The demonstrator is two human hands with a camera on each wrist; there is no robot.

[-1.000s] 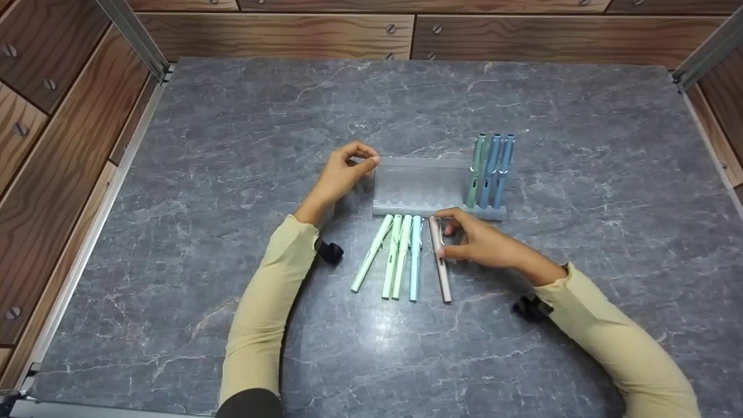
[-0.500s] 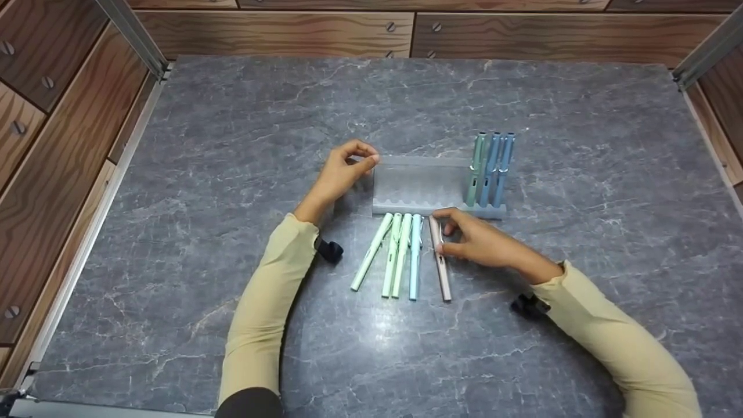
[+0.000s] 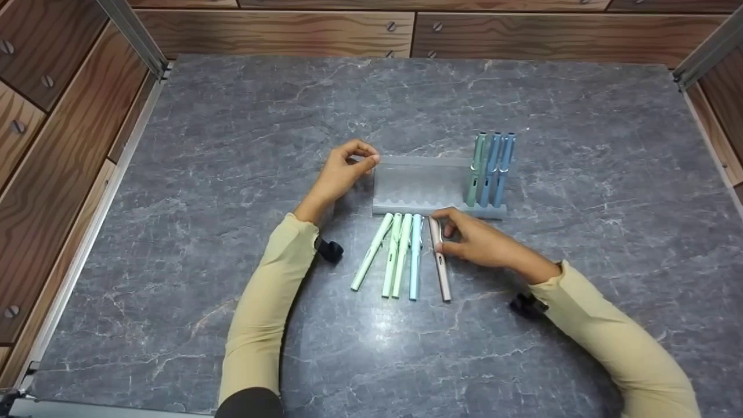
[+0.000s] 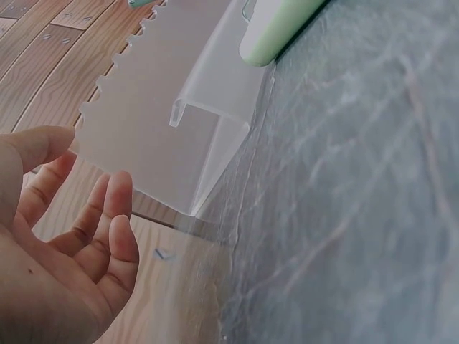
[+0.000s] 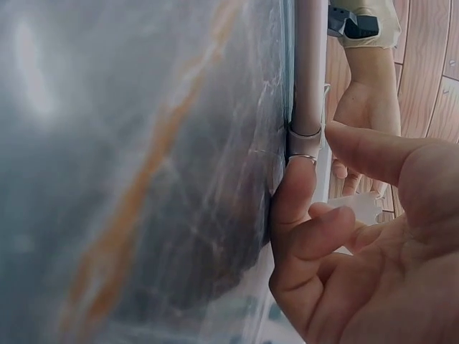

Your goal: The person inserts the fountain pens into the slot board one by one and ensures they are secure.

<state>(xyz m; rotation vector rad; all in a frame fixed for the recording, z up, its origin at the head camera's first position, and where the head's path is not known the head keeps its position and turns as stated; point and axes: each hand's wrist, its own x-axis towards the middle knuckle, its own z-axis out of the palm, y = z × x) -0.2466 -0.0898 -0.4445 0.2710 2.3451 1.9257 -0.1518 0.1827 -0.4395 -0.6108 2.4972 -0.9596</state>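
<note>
Both forearms come in from the near edge of the grey marble tabletop (image 3: 232,116), elbows out, hands meeting around the middle. The left hand (image 3: 342,171) is up at the left end of the frosted plastic pen rack (image 3: 418,186), wrist bent, thumb and forefinger curled together right at its top corner. From the left wrist view the fingers (image 4: 107,236) sit just beside the rack's end, but I honestly can't tell if they're actually pinching it or just hovering there.

The right hand (image 3: 473,241) lies low on the tabletop just in front of the rack, thumb and forefinger pinching the pinkish-grey pen (image 3: 439,258) near its far end. The pen itself is flat on the surface, pointing from the rack back toward the near edge.

Count: three pens standing in the right end of the rack, one teal-green (image 3: 476,171) and two blue (image 3: 496,171). Lying flat left of the pinkish one are four more, three mint green pens (image 3: 392,255) and one light blue pen (image 3: 415,258), side by side.
</note>
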